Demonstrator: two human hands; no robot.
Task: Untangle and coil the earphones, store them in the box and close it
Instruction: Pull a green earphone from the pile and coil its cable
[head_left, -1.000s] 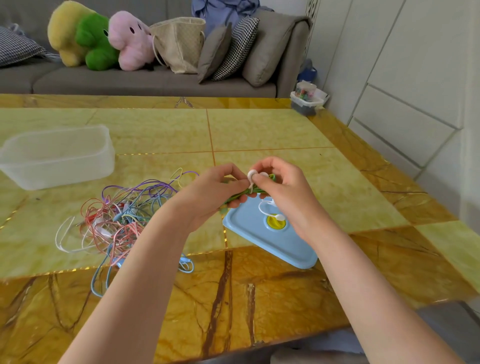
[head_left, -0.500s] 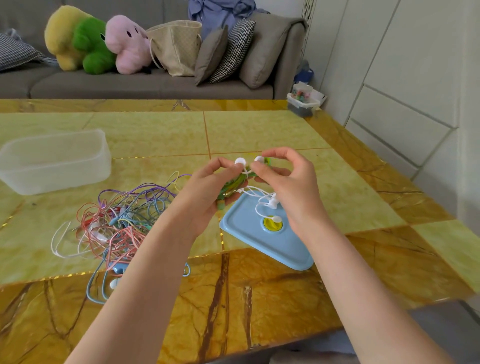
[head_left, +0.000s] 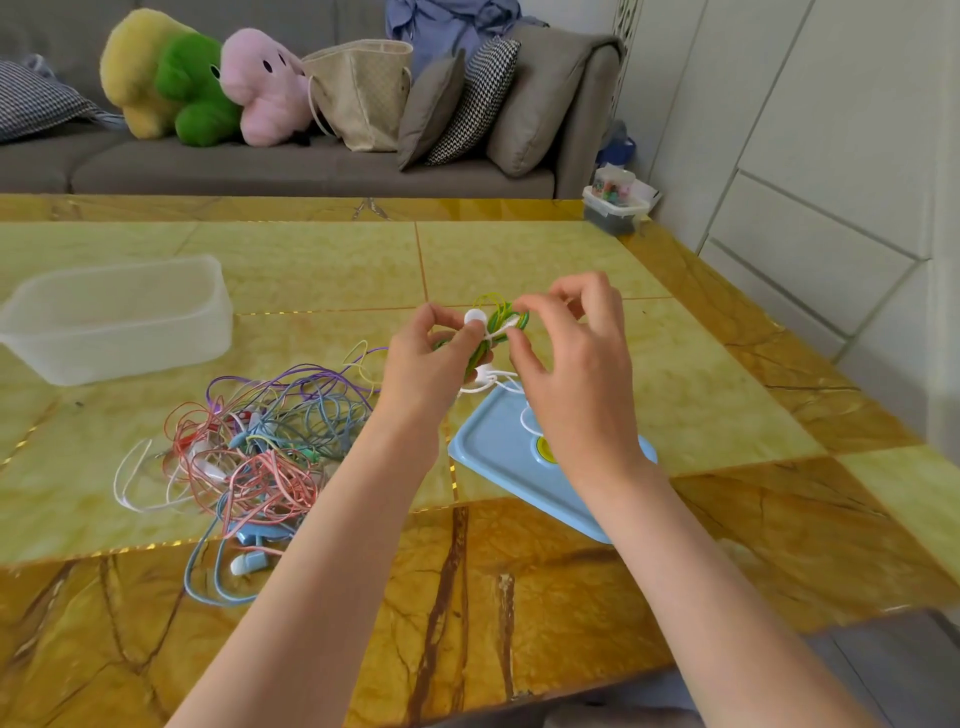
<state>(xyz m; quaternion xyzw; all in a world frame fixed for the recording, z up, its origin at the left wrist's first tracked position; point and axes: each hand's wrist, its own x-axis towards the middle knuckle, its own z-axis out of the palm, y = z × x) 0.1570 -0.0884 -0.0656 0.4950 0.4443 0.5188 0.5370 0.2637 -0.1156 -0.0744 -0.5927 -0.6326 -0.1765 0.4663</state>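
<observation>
Bright, even daylight; wide-angle view, mild softness.
Glossy yellow marble desk (head_left: 519, 260) shows faint sheen, soft shadows under forearms. Straight lines bow toward frame edges; grey fabric sofa (head_left: 291, 171) slightly soft, right white wall (head_left: 831, 130) near overexposed.

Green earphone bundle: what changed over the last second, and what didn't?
Both hands, left hand and right hand, kept hold of the green earphone bundle and lifted it slightly away from the blue lid; a white earbud now shows on top. The tangled pile, lid and clear box stayed put.
</observation>
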